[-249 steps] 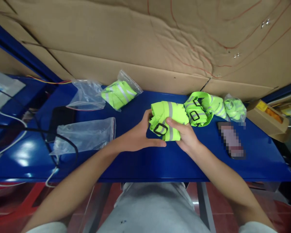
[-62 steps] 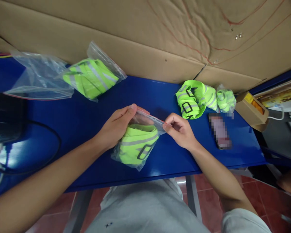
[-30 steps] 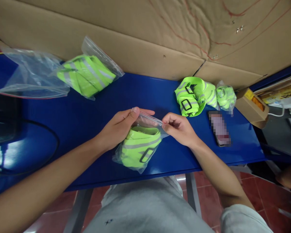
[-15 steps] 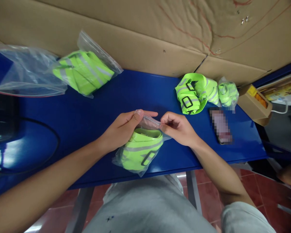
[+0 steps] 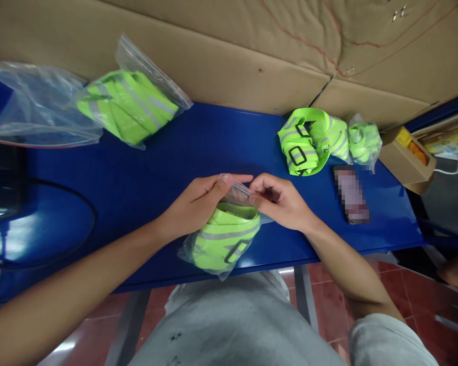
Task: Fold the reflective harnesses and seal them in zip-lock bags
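Note:
A clear zip bag (image 5: 193,249) lies near the front edge of the blue table, with a rolled neon-green strap (image 5: 229,231) inside; grey stripes and a black buckle show through. My left hand (image 5: 198,201) pinches the bag's top left corner between thumb and fingers, the index finger stretched along behind it. At the right end of the zip strip, my right hand (image 5: 280,201) has its thumb and curled index finger closed on the plastic. The strap sits below both hands.
At the back left are a bagged green strap (image 5: 130,107) and a large clear bag (image 5: 34,107). Loose green straps (image 5: 305,145), a small bagged one (image 5: 364,140), a phone (image 5: 351,195) and a cardboard box (image 5: 404,162) stand right. A black cable (image 5: 93,203) curves at left.
The camera view has shifted slightly. My right fingers are a little closer to my left hand along the bag's top; both keep hold of it.

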`<state>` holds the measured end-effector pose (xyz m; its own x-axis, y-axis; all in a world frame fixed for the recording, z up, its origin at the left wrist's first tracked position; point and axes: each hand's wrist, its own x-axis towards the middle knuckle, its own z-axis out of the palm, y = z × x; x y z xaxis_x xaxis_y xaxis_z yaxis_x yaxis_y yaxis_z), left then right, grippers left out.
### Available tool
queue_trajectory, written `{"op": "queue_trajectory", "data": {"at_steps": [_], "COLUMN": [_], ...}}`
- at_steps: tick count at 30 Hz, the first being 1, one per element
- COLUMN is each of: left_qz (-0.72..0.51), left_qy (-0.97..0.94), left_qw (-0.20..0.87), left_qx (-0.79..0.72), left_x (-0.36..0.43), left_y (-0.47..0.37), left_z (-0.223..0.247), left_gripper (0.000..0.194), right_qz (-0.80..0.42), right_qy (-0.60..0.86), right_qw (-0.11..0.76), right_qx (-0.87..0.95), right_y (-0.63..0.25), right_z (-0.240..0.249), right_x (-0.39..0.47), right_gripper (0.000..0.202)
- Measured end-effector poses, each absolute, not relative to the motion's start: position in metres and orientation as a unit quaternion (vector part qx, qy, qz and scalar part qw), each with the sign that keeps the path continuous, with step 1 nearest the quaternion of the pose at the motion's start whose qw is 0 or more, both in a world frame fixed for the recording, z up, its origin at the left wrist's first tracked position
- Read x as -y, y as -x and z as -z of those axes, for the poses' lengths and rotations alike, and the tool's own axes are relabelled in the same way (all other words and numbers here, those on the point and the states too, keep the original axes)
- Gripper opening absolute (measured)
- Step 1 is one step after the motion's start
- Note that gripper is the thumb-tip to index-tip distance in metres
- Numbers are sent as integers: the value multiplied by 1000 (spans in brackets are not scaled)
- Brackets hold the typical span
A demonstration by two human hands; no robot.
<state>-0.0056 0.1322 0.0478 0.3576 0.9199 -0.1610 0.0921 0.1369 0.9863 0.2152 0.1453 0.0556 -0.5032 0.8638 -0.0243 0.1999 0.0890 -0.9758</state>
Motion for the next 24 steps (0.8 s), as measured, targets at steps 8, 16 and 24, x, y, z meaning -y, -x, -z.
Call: {"op": "queue_trajectory", "data": {"at_steps": [8, 16, 24], "left_qz": [-327, -315, -314], "left_qy": [-586, -579, -579], "left_qw": [589, 609, 613], "left_qx": [-451, -441, -435], "left_x": [-130, -128, -127], "left_y": [4, 3, 0], "left_z": [-46, -41, -42], "left_gripper": [62, 71, 68], "right_qz": [-554, -566, -569], "right_qy": [392, 397, 380], "right_qw": [279, 284, 293], "right_qx": [679, 665, 668], "right_y": [-216, -211, -209], "right_z": [-52, -51, -50], "right_x": [-144, -143, -143], "right_gripper": [14, 21, 19]}}
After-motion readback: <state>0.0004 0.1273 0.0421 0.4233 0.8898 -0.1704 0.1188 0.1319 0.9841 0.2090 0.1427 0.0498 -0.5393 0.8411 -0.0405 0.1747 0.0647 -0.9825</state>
